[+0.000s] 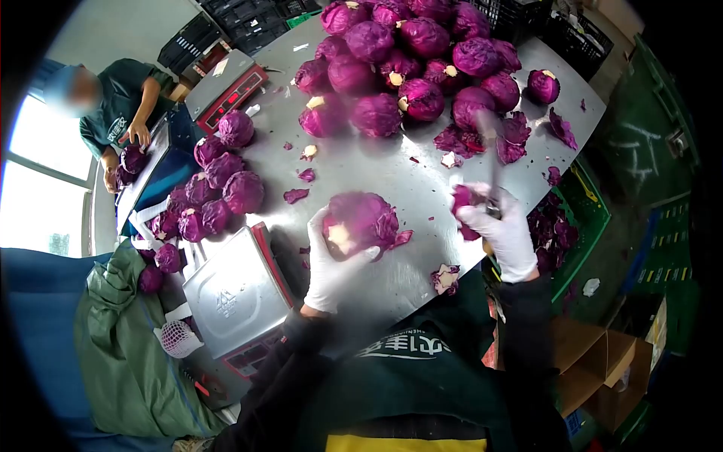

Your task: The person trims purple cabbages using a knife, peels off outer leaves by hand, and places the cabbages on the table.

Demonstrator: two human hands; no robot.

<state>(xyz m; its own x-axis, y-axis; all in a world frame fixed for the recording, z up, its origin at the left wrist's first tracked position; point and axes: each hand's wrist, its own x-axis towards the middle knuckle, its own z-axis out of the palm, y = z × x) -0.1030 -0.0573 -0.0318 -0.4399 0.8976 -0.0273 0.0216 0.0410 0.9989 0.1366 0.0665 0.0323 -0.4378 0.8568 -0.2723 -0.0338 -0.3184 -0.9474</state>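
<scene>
My left hand (pixel 329 275), in a white glove, is wrapped round a red cabbage (pixel 360 220) whose pale cut stem faces the lower left. To the right, my gloved right hand (pixel 497 226) is closed on a knife (pixel 493 162), its blurred blade pointing up and away. A piece of purple leaf (pixel 462 202) is also at that hand's fingers. Loose leaves (pixel 514 137) and a cut stem piece (pixel 445 279) lie on the metal table (pixel 407 290) around my hands.
Many cabbages (pixel 376 114) are heaped at the table's far side, more (pixel 243 192) at the left. Two scales (pixel 233 290) stand left. A green crate (pixel 584 226) with leaves is at the right. A co-worker (pixel 124 105) handles cabbages at the upper left.
</scene>
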